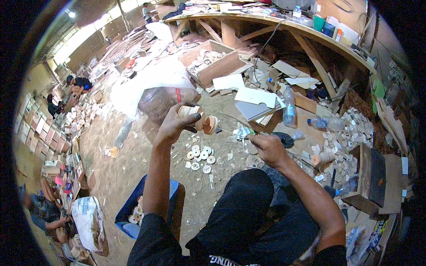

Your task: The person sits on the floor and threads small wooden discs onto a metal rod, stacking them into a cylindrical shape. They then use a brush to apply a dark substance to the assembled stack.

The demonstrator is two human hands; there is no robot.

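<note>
Left hand (174, 124) pinches a stack of wooden discs (188, 111), long axis ten to four o'clock. Right hand (268, 150), farther off, curls around what looks like a thin rod (227, 131); from it the stack lies toward ten o'clock.

We believe this is a woodworking workshop, quite rough, with a bare earth floor (140, 162). We see a long wooden workbench (266, 19) on slanted braces, a wooden crate (220, 71) of small pieces, scattered offcuts (355, 127), stacked boxy wooden pieces (43, 128) and co-workers (44, 218) sitting low.
</note>
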